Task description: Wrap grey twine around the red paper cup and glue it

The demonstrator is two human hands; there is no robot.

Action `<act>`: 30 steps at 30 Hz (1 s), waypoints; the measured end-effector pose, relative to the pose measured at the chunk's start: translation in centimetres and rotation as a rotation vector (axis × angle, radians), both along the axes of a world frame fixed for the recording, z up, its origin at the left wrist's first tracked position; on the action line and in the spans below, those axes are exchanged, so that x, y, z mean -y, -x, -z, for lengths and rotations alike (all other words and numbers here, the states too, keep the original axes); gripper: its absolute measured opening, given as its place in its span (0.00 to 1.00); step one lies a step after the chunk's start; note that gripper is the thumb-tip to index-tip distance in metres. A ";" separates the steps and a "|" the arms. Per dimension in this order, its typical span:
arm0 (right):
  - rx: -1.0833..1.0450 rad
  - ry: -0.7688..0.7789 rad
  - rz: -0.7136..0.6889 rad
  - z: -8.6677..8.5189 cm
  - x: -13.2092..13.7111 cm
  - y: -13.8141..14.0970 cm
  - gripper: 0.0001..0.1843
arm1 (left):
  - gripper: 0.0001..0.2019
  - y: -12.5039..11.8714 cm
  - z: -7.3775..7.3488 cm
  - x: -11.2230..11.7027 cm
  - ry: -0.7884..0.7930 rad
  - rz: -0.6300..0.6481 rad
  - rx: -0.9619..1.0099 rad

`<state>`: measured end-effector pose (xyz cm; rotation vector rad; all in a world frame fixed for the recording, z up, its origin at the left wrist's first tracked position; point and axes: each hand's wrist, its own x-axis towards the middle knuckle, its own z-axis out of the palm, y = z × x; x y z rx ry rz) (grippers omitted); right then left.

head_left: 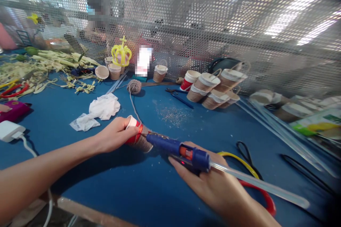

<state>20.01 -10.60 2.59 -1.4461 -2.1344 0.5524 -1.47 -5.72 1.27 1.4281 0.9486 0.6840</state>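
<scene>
My left hand is wrapped round a red and white paper cup, tilted above the blue table. Brown twine covers the cup's lower part, and a strand runs from it back to a ball of twine. In my right hand is a blue hot glue gun, its nozzle at the twine-wrapped side of the cup. A long clear glue stick sticks out of the gun's rear, and a small red light glows on its body.
Several twine-wrapped cups stand at the back right beside pliers. Clear glue sticks lie at the right, red and yellow scissors handles by my right wrist. Crumpled white cloth lies left of centre; a perforated metal screen borders the back.
</scene>
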 end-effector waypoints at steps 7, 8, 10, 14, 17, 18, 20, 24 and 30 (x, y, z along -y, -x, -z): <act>0.055 -0.023 -0.049 -0.4 -0.3 -0.3 0.05 | 0.13 0.1 0.3 0.0 -0.026 0.047 0.009; 0.068 -0.033 -0.056 -0.6 -0.5 -0.3 0.06 | 0.13 0.2 0.3 -0.1 -0.045 0.040 -0.004; 0.082 -0.040 -0.060 -0.9 -0.7 -0.3 0.07 | 0.13 0.2 0.3 -0.1 -0.094 0.021 -0.031; 0.090 -0.034 -0.057 -0.7 -0.7 -0.5 0.08 | 0.12 0.2 0.2 0.0 -0.116 0.024 -0.045; 0.093 -0.037 -0.053 -0.1 -0.6 -0.7 0.05 | 0.14 0.2 0.1 0.0 -0.089 0.073 -0.019; 0.088 -0.046 -0.048 0.0 -0.6 -0.7 0.05 | 0.14 0.2 0.2 0.0 -0.090 0.075 -0.020; 0.075 -0.066 -0.034 -0.3 -0.8 -0.5 0.06 | 0.13 0.2 0.2 0.0 -0.104 0.058 -0.034; 0.069 -0.092 -0.048 -1.9 -1.1 0.2 0.09 | 0.12 0.2 0.3 0.1 -0.140 0.037 -0.052; 0.075 -0.080 -0.094 -2.8 -1.1 0.4 0.11 | 0.12 0.3 0.4 0.0 -0.177 0.054 -0.056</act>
